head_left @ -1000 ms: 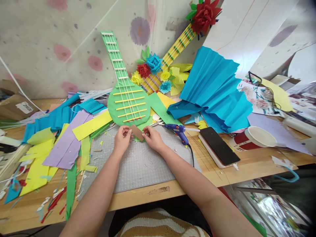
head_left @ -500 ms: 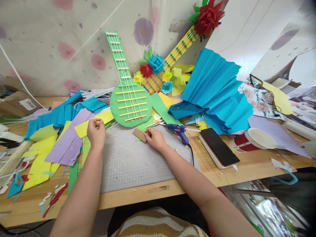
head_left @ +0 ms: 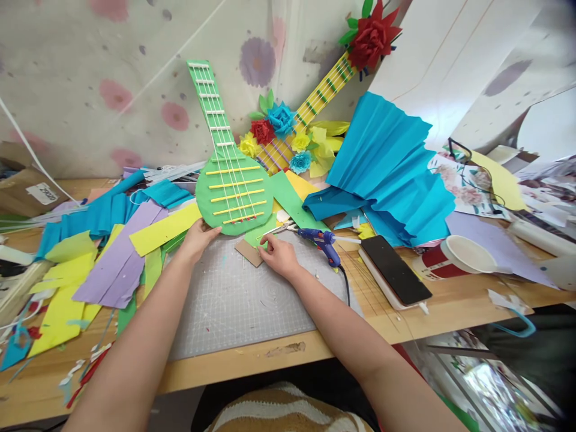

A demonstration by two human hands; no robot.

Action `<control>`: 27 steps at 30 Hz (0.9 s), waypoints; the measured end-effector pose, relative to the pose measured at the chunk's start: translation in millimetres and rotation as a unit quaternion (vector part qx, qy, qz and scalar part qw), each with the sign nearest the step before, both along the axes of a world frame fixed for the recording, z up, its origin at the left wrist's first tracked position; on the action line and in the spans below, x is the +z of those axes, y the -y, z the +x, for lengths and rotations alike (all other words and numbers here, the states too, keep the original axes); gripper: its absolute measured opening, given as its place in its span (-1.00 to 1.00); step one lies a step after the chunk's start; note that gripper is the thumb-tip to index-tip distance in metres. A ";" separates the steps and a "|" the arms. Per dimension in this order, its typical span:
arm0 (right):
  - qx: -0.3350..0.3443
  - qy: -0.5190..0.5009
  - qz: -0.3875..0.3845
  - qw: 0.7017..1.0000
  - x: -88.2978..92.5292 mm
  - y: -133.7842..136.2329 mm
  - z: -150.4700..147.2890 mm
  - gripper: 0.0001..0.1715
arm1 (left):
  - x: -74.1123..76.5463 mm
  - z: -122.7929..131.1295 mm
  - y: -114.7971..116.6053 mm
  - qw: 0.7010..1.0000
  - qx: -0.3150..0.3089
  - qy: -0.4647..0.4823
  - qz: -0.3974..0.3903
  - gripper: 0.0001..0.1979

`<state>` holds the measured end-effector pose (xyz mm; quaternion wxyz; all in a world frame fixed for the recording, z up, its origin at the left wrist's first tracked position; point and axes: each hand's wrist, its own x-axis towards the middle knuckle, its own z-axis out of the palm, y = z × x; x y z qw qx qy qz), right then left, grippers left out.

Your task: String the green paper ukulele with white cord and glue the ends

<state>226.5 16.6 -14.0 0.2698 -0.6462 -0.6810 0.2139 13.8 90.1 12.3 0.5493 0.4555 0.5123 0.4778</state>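
A green paper guitar (head_left: 234,195) with white strings and yellow strips leans against the back wall, its round body low on the grey cutting mat. My left hand (head_left: 201,240) grips its lower left edge, thumb in front and the other fingers mostly hidden behind. Over the mat, my right hand (head_left: 278,255) has curled fingers closed at the right end of a small brown cardboard piece (head_left: 247,252). Just past that hand lie metal pliers or scissors (head_left: 284,227), partly covered, and a blue glue gun (head_left: 321,240) with its cord trailing toward me.
Behind stands a yellow paper guitar (head_left: 321,99) trimmed with paper flowers. Pleated blue paper (head_left: 387,168) spreads at right. A phone (head_left: 396,269) and a paper cup (head_left: 454,257) sit near the right front. Yellow and purple paper strips (head_left: 119,255) cover the left side.
My left hand has gone from above the yellow strip to the green guitar's lower edge and closed on it. The right hand stays at the cardboard, which has turned slightly.
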 end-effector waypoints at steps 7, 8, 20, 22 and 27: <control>0.005 -0.013 0.008 1.000 -1.4 -2.0 1.6 -0.83 | -0.9 -0.8 -6.9 0.998 0.023 0.056 0.005 -0.55; 0.005 -0.014 0.009 1.000 -1.0 -2.1 1.6 -0.83 | -1.3 -1.4 -7.7 0.998 0.027 0.054 0.009 -0.56; 0.001 -0.073 0.033 0.997 1.0 -0.2 3.0 -0.86 | 3.5 -28.5 11.7 0.978 0.188 0.072 0.055 -0.86; -0.003 -0.076 0.040 0.996 0.1 -0.6 4.0 -0.84 | 8.6 -37.0 15.6 0.973 0.207 0.080 0.067 -0.87; -0.006 -0.055 0.049 0.997 0.8 -1.0 6.4 -0.78 | 26.9 -71.5 17.7 0.945 0.298 0.076 0.113 -0.84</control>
